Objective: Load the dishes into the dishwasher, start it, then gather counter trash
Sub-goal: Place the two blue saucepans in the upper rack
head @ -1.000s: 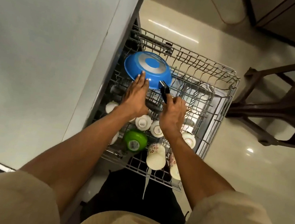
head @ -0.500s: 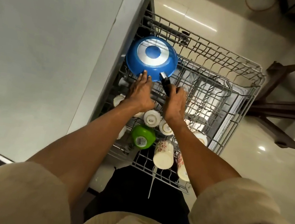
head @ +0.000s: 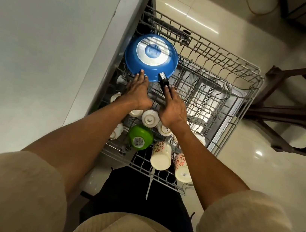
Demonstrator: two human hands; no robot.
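Her right hand [head: 172, 106] grips the handle of the blue pan [head: 151, 56], left hand [head: 137, 92] flat against its rim, upside down at the rack's [head: 244, 101] far-left corner. Cups [head: 149, 117] sit loaded nearby; starting and trash remain.

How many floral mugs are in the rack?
2. One floral mug lies at the rack's near edge, right of the green bowl; the second lies just right of it. Arms may hide others.
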